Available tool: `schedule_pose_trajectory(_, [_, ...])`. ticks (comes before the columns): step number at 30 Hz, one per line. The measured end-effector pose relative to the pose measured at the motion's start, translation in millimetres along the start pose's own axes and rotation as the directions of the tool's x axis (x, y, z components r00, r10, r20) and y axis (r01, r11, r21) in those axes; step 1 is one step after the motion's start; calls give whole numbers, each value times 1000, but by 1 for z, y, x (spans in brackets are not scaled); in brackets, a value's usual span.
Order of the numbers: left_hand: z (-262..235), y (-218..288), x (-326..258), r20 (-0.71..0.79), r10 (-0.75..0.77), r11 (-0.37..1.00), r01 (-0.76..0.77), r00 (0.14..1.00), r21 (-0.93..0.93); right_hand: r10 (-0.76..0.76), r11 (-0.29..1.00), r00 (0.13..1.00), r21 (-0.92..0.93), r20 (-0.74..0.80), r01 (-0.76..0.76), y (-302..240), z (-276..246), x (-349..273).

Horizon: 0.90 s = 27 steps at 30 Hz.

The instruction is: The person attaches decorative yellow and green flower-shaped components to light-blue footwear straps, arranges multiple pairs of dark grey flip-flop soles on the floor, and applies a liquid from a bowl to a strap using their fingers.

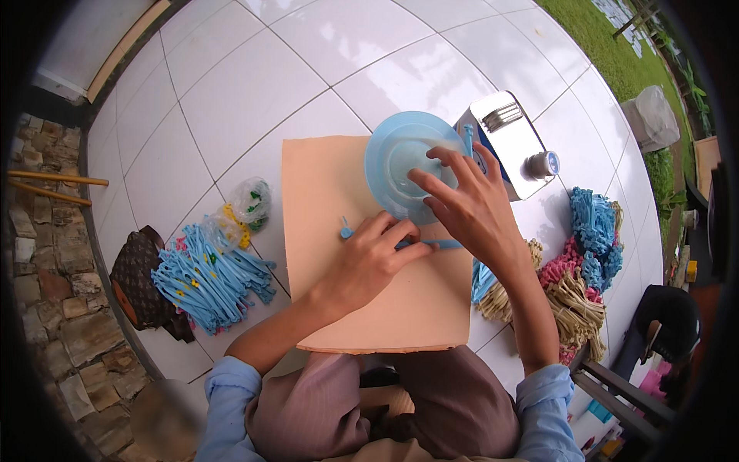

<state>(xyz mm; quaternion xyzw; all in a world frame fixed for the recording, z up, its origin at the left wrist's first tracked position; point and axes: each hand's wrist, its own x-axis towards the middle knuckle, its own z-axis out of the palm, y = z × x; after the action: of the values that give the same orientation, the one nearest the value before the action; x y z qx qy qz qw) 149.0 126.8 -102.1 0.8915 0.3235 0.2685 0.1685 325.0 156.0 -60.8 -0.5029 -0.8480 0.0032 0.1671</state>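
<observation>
A thin light-blue strip (448,244) with a curled end lies across the tan board (377,316). My left hand (377,250) is closed over its middle, and part of the strip is hidden beneath the fingers. My right hand (469,192) hovers over the near right side of a round blue plate (377,171), fingers spread and bent. Its index fingertip reaches over the plate's centre, where a whitish, glossy patch shows; whether it touches is unclear. Another small blue piece (468,138) stands upright by the plate's right rim, close to the right fingers.
Right of the plate stands a metal can (519,142) with a handle and cap. Bundles of blue strips (593,231) and beige strips (576,312) lie at right. A blue strip pile (212,277), plastic bags (250,199) and a brown patterned bag (138,273) sit at left.
</observation>
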Motion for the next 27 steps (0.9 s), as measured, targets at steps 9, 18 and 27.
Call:
schedule_pose_trajectory(9, [-2,1,0,5,-19,1000,19,1000,-17,-62,998,998,-26,20,63,1,5,-4])
schedule_pose_trajectory(18, [-1,2,2,11,-9,1000,9,1000,-22,29,997,1000,66,-5,-28,1,-2,-2])
schedule_pose_trajectory(27, [-1,1,-2,10,-6,1000,6,1000,5,191,959,972,237,-140,-154,-18,-21,-71])
